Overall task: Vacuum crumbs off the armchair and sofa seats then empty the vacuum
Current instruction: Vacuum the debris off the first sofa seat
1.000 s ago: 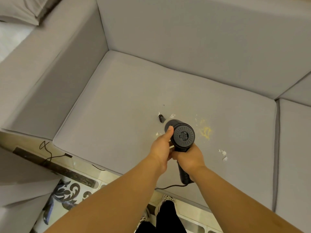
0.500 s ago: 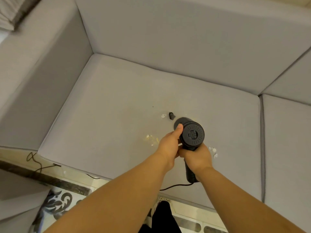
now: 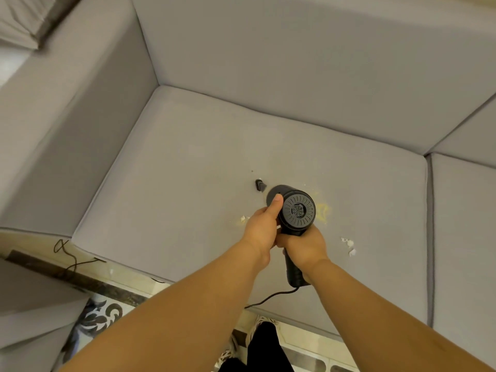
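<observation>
both hands hold a black handheld vacuum [image 3: 296,212] over the grey sofa seat [image 3: 188,197].

the right hand [image 3: 304,247] is wrapped round the handle, and the left hand [image 3: 264,226] grips the body with its thumb pressed up along the side. the nozzle [image 3: 259,185] points down at the cushion. white crumbs [image 3: 349,245] lie to the right, another bit [image 3: 243,218] just left of the hands, and a yellow patch [image 3: 323,210] beside the vacuum. its cord [image 3: 271,298] trails off the front edge.

Thin black cable [image 3: 70,260] loose on patterned floor tiles [image 3: 103,316]; striped cushion [image 3: 20,21] top left.
</observation>
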### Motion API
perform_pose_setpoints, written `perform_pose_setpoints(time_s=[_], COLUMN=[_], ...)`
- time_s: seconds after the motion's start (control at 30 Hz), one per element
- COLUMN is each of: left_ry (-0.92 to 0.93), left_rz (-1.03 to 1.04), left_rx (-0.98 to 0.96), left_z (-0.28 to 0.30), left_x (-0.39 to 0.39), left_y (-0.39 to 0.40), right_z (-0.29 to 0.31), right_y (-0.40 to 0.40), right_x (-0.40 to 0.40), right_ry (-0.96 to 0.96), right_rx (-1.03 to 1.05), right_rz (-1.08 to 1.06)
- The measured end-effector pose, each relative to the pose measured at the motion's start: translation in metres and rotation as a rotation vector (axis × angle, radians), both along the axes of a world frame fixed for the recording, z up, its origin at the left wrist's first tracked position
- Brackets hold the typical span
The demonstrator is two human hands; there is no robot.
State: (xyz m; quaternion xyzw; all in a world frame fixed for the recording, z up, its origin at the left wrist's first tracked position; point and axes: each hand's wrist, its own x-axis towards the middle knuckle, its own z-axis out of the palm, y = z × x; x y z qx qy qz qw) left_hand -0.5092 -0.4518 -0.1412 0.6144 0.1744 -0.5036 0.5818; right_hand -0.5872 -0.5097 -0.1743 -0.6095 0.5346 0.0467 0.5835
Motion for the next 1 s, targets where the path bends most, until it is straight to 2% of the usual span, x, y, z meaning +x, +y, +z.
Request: perform_pose_setpoints(time_s=[0.6, 1.0], left_ry=[0.071, 0.013], left_rz=[-0.009, 0.033], left_rx=[-0.017, -0.021], left_z=[0.006, 0.006], left_x=[-0.03, -0.045], left_y=[0.023, 0.094], right_z=[0.009, 0.013], right_y=[0.023, 0.088], right_x=[-0.033, -0.047], right_ry=[0.062, 0.035], right_rx=[-0.057, 0.022], right_rz=[-0.007, 0.064])
